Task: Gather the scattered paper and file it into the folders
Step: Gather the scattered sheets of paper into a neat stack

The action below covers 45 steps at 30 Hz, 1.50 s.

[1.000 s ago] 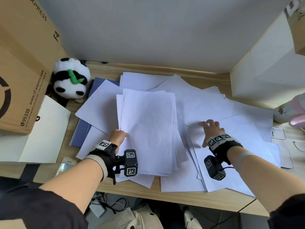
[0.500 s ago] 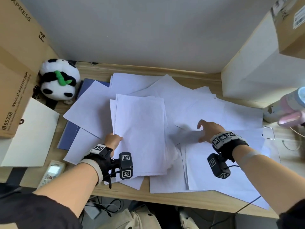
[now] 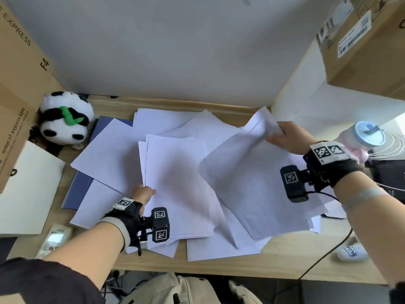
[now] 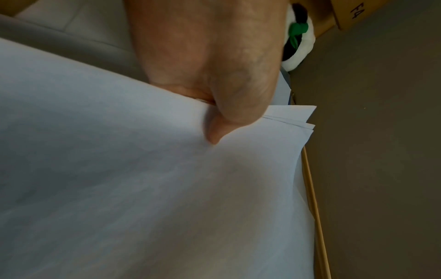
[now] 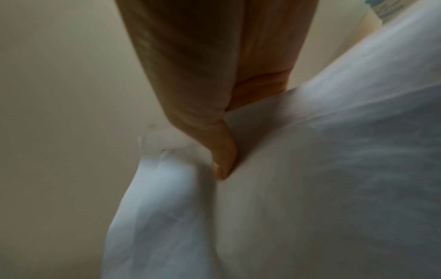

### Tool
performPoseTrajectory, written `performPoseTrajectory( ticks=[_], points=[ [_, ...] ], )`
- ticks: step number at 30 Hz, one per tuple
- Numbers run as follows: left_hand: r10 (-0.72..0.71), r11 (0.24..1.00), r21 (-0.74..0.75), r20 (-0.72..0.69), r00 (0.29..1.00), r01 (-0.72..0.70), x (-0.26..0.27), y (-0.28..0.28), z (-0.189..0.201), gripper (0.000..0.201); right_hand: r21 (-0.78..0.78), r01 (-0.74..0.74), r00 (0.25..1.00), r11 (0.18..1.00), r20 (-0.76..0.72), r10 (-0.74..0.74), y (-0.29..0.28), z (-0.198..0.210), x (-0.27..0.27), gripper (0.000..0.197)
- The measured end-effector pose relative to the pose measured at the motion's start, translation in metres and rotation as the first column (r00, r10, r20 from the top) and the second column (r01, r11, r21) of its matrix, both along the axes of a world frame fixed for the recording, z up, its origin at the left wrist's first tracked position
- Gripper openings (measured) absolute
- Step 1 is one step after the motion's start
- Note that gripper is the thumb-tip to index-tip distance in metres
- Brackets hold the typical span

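White paper sheets (image 3: pixel 122 154) lie scattered over the wooden desk (image 3: pixel 285 260). My left hand (image 3: pixel 143 193) pinches the left edge of a gathered stack (image 3: pixel 177 183) in the middle; in the left wrist view the thumb (image 4: pixel 229 113) lies on top of the stack (image 4: pixel 167 188). My right hand (image 3: pixel 282 137) grips the far corner of a few sheets (image 3: pixel 252 178) and holds them lifted off the desk at the right, the paper (image 5: pixel 310 188) bowed under the thumb (image 5: pixel 222 151). A blue folder (image 3: pixel 76 189) lies half covered by sheets at the left.
A panda plush (image 3: pixel 65 121) sits at the back left beside cardboard boxes (image 3: pixel 15 88). A white board (image 3: pixel 28 189) and a remote (image 3: pixel 54 238) lie at the left edge. A pink and blue cup (image 3: pixel 359 139) and cables stand at the right, a box (image 3: pixel 361 40) above.
My right hand, which lay flat on sheets at the right, has taken hold of them and lifted their far edge up and back. The left hand keeps its hold on the stack.
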<state>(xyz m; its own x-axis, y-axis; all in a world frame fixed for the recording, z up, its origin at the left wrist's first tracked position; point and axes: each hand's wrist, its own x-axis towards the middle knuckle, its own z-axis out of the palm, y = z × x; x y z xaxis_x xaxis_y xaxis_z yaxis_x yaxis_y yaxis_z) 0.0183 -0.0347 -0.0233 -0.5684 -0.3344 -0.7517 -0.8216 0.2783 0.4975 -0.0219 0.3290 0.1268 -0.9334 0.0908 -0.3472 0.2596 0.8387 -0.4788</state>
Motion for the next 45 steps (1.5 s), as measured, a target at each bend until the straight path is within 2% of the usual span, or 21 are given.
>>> performPoseTrajectory(
  ticks=[2,5,7,9,13,17,18,20,21,22,24,26,30,33,36,38,40,41,42,44,45],
  points=[
    [-0.023,1.000,0.009,0.023,0.999,0.023,0.001,0.001,0.002,0.046,-0.138,0.011,0.999,0.990,-0.044,-0.017,-0.002,0.014,-0.003,0.018],
    [-0.034,0.994,0.108,0.076,0.996,0.026,0.002,-0.003,-0.012,0.044,-0.373,0.068,0.992,0.925,-0.077,-0.104,-0.008,0.020,-0.012,0.008],
    [-0.028,0.979,0.204,0.129,0.991,0.001,0.003,-0.004,-0.027,0.043,-0.427,0.107,0.988,0.898,-0.056,-0.144,-0.015,0.011,-0.018,0.008],
    [-0.055,0.961,0.276,0.183,0.982,0.002,0.008,0.002,-0.021,0.039,-0.387,0.139,0.986,0.912,-0.029,-0.163,-0.025,-0.008,-0.026,0.006],
    [-0.089,0.957,0.290,0.233,0.968,0.018,0.015,0.007,-0.005,0.042,-0.214,0.161,0.986,0.964,0.078,-0.147,-0.057,-0.060,-0.035,0.032],
    [-0.067,0.914,0.400,0.298,0.952,-0.061,0.016,0.005,0.001,0.054,-0.229,0.230,0.971,0.946,0.118,-0.207,-0.091,-0.100,-0.033,0.034],
    [-0.049,0.897,0.433,0.298,0.953,-0.090,0.015,0.003,0.000,0.060,-0.242,0.260,0.963,0.935,0.136,-0.233,-0.098,-0.109,-0.032,0.038],
    [-0.057,0.880,0.467,0.285,0.957,-0.086,0.015,0.000,-0.003,0.089,-0.273,0.351,0.932,0.896,0.194,-0.306,-0.106,-0.122,-0.027,0.050],
    [-0.074,0.872,0.483,0.290,0.954,-0.079,0.015,-0.004,-0.012,0.104,-0.255,0.388,0.912,0.886,0.241,-0.330,-0.106,-0.127,-0.022,0.055],
    [-0.085,0.875,0.479,0.302,0.950,-0.074,0.015,-0.008,-0.019,0.109,-0.196,0.403,0.892,0.894,0.304,-0.336,-0.105,-0.133,-0.017,0.062],
    [-0.086,0.889,0.453,0.306,0.948,-0.066,0.017,-0.011,-0.022,0.087,0.005,0.335,0.841,0.942,0.450,-0.301,-0.096,-0.142,-0.003,0.071],
    [-0.093,0.882,0.466,0.317,0.944,-0.070,0.020,-0.008,-0.014,0.073,0.120,0.236,0.815,0.964,0.516,-0.263,-0.088,-0.150,0.013,0.067],
    [-0.152,0.904,0.427,0.328,0.932,-0.003,0.021,0.006,-0.009,0.066,0.017,0.237,0.807,0.971,0.554,-0.206,-0.095,-0.167,0.037,0.058],
    [-0.167,0.933,0.356,0.287,0.943,0.057,0.024,0.016,0.003,0.060,-0.091,0.320,0.774,0.943,0.599,-0.205,-0.099,-0.175,0.049,0.055],
    [-0.145,0.928,0.368,0.204,0.968,0.061,0.017,0.017,0.018,0.056,-0.141,0.334,0.809,0.932,0.551,-0.207,-0.087,-0.166,0.052,0.045],
    [-0.154,0.912,0.398,0.103,0.983,0.101,0.011,0.019,0.035,0.033,-0.284,0.387,0.865,0.877,0.441,-0.239,-0.077,-0.152,0.055,0.039],
    [-0.172,0.876,0.453,-0.021,0.985,0.163,0.002,0.026,0.056,0.008,-0.543,0.442,0.895,0.714,0.316,-0.314,-0.069,-0.132,0.058,0.033],
    [-0.164,0.860,0.477,-0.081,0.983,0.183,-0.002,0.029,0.065,0.005,-0.649,0.417,0.908,0.636,0.268,-0.322,-0.067,-0.123,0.058,0.034],
    [-0.152,0.844,0.499,-0.132,0.980,0.198,-0.008,0.033,0.072,0.006,-0.722,0.385,0.917,0.575,0.226,-0.330,-0.065,-0.114,0.056,0.048],
    [-0.122,0.805,0.550,-0.210,0.970,0.220,-0.018,0.042,0.086,0.011,-0.799,0.351,0.906,0.488,0.157,-0.394,-0.060,-0.093,0.052,0.075],
    [-0.125,0.786,0.564,-0.256,0.959,0.253,-0.023,0.047,0.093,0.012,-0.824,0.330,0.896,0.461,0.118,-0.429,-0.056,-0.083,0.050,0.076]
  ],
)
